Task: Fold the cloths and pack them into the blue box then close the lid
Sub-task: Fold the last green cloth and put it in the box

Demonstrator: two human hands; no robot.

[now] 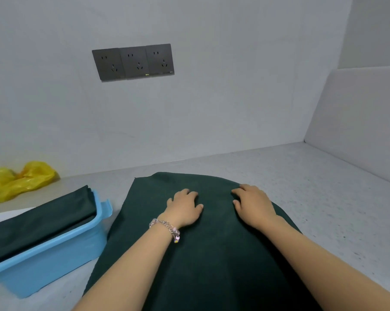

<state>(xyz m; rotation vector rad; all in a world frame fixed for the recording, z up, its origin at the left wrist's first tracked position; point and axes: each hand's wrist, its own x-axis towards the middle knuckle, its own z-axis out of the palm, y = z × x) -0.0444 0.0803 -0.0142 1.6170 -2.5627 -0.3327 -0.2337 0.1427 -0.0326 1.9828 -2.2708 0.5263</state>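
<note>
Both hands: left hand [185,206], right hand [253,204] flat; smooth green cloth [212,254]; speckled counter [324,187]

Two hands [218,205], two green cloths [212,254], one blue box [55,261], one yellow bag [19,179], three sockets [133,62].

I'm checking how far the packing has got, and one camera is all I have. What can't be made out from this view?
- Blue box inside: hidden by the folded dark cloth lying across its top.
- Box lid: not clearly in view.
- Near edge of the spread green cloth: cut off by the bottom edge and covered by the forearms.
- Cloth under the left hand and right hand: covered.
- Yellow bag: contents hidden, cut off left.
</note>
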